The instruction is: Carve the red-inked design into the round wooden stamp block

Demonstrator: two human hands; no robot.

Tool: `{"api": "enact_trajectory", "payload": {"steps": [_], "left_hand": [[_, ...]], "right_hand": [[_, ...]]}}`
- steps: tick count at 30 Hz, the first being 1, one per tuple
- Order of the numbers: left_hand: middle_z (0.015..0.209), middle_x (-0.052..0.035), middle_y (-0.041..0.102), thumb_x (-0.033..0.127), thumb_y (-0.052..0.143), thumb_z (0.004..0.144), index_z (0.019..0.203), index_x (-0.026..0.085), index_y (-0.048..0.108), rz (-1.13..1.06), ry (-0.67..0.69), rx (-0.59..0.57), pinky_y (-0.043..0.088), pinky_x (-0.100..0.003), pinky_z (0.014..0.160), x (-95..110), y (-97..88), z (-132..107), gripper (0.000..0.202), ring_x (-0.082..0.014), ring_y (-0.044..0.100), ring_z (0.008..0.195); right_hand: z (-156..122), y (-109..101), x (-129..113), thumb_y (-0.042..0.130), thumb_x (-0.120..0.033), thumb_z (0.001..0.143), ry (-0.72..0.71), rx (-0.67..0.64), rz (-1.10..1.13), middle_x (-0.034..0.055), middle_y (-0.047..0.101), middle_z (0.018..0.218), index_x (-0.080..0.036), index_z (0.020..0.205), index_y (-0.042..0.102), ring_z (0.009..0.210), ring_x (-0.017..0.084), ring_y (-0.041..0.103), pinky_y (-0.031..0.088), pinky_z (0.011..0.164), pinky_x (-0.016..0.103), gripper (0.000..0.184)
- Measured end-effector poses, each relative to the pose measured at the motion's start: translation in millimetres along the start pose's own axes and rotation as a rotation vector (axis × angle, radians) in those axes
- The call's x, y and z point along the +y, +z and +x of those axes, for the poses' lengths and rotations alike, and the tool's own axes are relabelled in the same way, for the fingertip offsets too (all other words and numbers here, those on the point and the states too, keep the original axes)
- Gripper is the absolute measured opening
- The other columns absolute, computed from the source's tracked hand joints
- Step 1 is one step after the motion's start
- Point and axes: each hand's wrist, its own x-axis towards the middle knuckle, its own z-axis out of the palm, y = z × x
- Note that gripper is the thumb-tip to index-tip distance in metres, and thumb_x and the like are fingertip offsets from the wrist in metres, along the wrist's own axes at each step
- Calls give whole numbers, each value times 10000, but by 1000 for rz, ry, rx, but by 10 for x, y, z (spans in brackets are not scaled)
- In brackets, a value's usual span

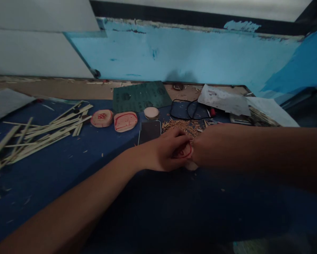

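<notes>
The left hand (pixel 165 152) is curling its fingers around a red-marked wooden disc (pixel 186 152) just right of the phone (pixel 149 131). The right hand (pixel 210 148) is touching the disc, and its fingers are hidden, so I cannot tell its grip. 2 painted slices (pixel 125 121) are lying just left of the phone.

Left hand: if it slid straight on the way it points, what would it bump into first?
Probably the right hand. The left hand points rightward, curled on a red-marked wooden piece, and the right hand sits close against it from the other side. Depth is hard to judge.
</notes>
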Motion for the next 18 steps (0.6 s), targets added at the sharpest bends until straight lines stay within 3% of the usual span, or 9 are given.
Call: {"api": "enact_trajectory", "payload": {"steps": [2,4,7,12,15,18], "left_hand": [[1482,-165,615,366,758,995,1516,209,645,10,-35,1,524,-495,1228,29,-39,-16,556,-335,631,1389],[1489,-175,620,367,771,978,1540,186,633,17,-35,23,516,-497,1238,43,-52,-22,607,-343,627,1404],[1521,-182,608,374,777,975,1553,167,630,-7,-17,50,502,-483,1263,35,-26,-16,630,-332,624,1424],[1572,-171,582,389,778,986,1583,201,622,-58,-48,34,482,-490,1300,20,13,-4,644,-329,612,1465],[1572,-173,581,386,777,987,1576,198,633,-58,-51,36,483,-500,1302,26,13,-9,635,-335,617,1463],[1574,-173,582,399,782,986,1564,196,646,-57,-57,45,492,-497,1297,31,15,-16,628,-335,622,1459]], "right_hand": [[-76,31,24,758,11,802,-3,-90,-135,10,747,761,-215,843,807,497,143,479,211,507,355,234],[-171,86,78,716,15,811,21,-57,-215,64,795,901,-185,935,823,509,141,511,169,494,353,259],[-295,166,135,680,26,803,38,32,-252,71,773,851,-177,976,833,543,161,556,179,502,342,307],[-351,237,111,644,-22,849,20,32,-181,81,793,905,-204,1165,842,608,191,628,227,516,329,415],[-331,277,102,637,-8,838,34,54,-124,54,775,820,-202,1244,823,550,177,584,246,518,329,487],[-307,336,127,647,6,822,58,53,-57,-3,692,669,-202,1191,816,471,168,512,244,504,336,456]]}}
